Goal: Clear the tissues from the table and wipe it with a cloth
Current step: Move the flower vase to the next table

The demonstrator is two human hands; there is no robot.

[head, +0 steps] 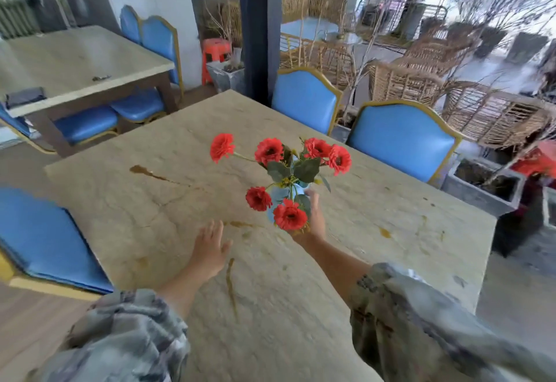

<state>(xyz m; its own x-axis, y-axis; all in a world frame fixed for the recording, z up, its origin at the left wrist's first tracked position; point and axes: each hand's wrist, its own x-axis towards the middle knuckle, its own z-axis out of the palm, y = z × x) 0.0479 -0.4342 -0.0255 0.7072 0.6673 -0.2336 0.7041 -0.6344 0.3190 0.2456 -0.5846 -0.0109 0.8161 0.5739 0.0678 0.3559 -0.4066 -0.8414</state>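
Note:
A beige stone-look table (168, 219) fills the middle of the head view, marked with brown spill streaks (231, 282) and smaller stains (384, 232). My right hand (316, 219) grips a small blue vase (281, 195) of red artificial flowers (289, 216) at the table's centre; whether the vase rests on the top or is lifted I cannot tell. My left hand (210, 249) hovers flat over the table with fingers spread, holding nothing, left of the vase. No tissues or cloth are visible.
Blue padded chairs stand at the far side (403, 141), (304, 105) and at the left (42, 237). A second table (75, 60) stands at back left. Grey planters (481, 189) and wicker chairs (403, 81) crowd the right. A dark pillar (255, 26) rises behind.

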